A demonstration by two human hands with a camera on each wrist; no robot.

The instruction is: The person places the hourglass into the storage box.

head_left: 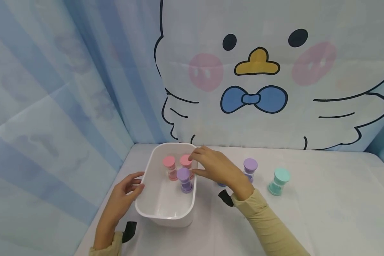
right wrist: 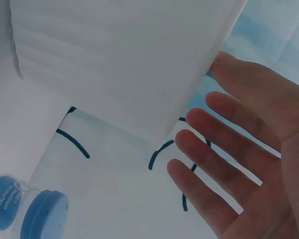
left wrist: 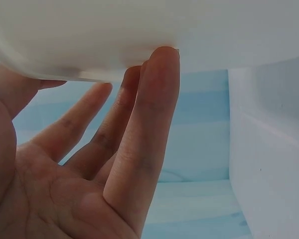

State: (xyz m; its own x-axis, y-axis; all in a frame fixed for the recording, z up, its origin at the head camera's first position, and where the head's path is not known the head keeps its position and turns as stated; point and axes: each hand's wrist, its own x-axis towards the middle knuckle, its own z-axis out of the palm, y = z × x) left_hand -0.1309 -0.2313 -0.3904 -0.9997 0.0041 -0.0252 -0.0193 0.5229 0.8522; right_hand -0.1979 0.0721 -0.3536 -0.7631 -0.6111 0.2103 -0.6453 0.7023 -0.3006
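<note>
A white table (head_left: pixel 323 213) stands against a cloth backdrop (head_left: pixel 259 71) printed with a cartoon bird, with blue striped drapes to the left. Nearest, the left hand (head_left: pixel 124 193) rests its straight, slightly spread fingers (left wrist: pixel 154 99) against the outer left wall of a white tub (head_left: pixel 166 213), holding nothing. Inside the tub stand three sand timers: a purple one (head_left: pixel 184 180) and, behind it, two pink ones (head_left: pixel 170 167). The right hand (head_left: pixel 216 167) reaches over the tub's right rim beside the far pink timer (head_left: pixel 185 160); the wrist view shows its fingers (right wrist: pixel 224 149) straight and apart, so it seems to grip nothing. Just behind that hand a blue timer (right wrist: pixel 25 214) lies on the table, mostly hidden from the head view. Further right stand a second purple timer (head_left: pixel 250 170) and a teal one (head_left: pixel 279 181). By this layout, three timers are in the tub and three remain outside.
</note>
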